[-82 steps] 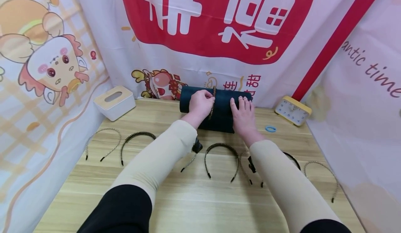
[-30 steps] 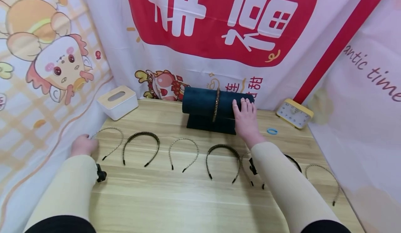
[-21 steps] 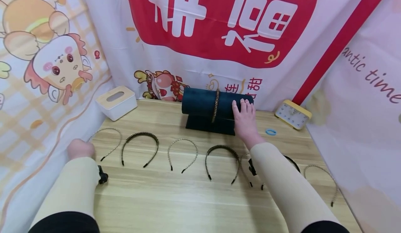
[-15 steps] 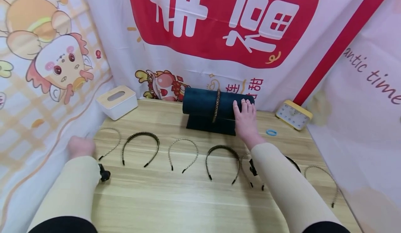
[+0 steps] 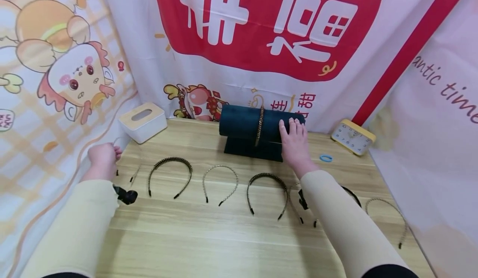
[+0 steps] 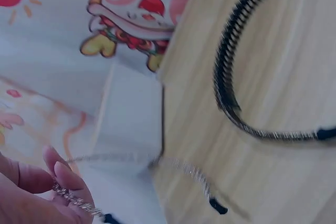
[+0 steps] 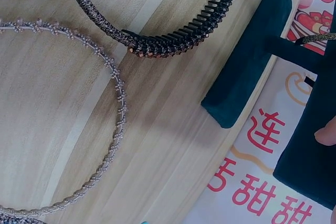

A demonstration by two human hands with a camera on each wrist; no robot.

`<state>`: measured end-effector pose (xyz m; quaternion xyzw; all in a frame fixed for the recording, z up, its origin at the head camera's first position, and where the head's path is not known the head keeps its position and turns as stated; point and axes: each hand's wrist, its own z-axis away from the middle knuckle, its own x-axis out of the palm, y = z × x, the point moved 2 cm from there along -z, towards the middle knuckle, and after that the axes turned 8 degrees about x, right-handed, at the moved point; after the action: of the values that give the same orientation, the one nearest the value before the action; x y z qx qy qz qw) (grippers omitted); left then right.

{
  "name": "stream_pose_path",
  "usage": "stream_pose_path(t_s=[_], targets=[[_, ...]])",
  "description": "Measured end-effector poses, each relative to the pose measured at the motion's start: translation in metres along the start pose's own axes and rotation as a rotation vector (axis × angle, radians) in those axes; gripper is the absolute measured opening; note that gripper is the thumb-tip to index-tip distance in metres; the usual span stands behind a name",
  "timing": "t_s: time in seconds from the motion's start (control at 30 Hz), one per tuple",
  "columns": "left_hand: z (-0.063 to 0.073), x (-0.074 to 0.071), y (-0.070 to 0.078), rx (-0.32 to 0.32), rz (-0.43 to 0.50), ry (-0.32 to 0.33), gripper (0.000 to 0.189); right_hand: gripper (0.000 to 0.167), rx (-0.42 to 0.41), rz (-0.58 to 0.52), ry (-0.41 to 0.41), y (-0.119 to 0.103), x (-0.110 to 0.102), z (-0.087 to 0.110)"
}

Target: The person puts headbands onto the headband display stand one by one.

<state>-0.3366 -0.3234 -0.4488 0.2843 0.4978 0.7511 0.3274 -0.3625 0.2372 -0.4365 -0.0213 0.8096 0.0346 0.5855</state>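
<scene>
My left hand [image 5: 102,157] pinches a thin silver headband [image 6: 191,171] between thumb and fingers, at the table's left edge. Its two black tips point downward, and it appears lifted off the wood. My right hand [image 5: 295,143] rests with extended fingers on the right end of a dark teal padded roll stand [image 5: 239,122]. Around the middle of that roll sits a dark, gold-toned headband [image 5: 259,126]. Nearest to my left hand on the table lies a black toothed headband [image 5: 170,160].
A silver beaded headband [image 5: 220,167] and a black headband [image 5: 267,176] lie mid-table. Others lie under and beyond my right forearm, including a silver one [image 5: 392,205]. A tissue box [image 5: 143,124] stands back left; a yellow clock [image 5: 352,137] and blue ring [image 5: 326,158] are at right.
My left hand left the headband on the roll and went to the far-left headband. That headband has since come up and away from me in its grasp. My right hand stays on the roll.
</scene>
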Motion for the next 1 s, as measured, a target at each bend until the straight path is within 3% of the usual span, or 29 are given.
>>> stream_pose_path(t_s=[0.13,0.2,0.33,0.47,0.53,0.8,1.0], targets=[[0.015,0.015,0.012,-0.014,0.276,-0.153,0.023,0.094,-0.004,0.008,-0.004,0.001,0.002,0.0],[0.021,0.022,0.018,-0.01,0.327,-0.249,0.026,0.093,-0.005,0.008,-0.004,0.002,0.002,0.0],[0.033,0.036,0.021,0.045,0.263,-0.404,0.027,0.092,-0.005,0.001,-0.003,0.001,0.0,0.0],[0.044,0.054,0.019,0.163,0.178,-0.551,0.032,0.091,-0.007,-0.002,0.002,0.0,-0.001,0.0],[0.049,0.065,0.018,0.195,0.187,-0.628,0.029,0.089,-0.008,0.002,0.002,0.0,-0.001,0.0],[0.069,0.097,0.014,0.196,0.25,-0.86,0.022,0.088,-0.006,0.013,0.007,0.0,0.0,0.0],[0.078,0.114,0.009,0.201,0.272,-0.93,0.027,0.091,-0.001,0.021,-0.007,0.0,-0.002,0.0]])
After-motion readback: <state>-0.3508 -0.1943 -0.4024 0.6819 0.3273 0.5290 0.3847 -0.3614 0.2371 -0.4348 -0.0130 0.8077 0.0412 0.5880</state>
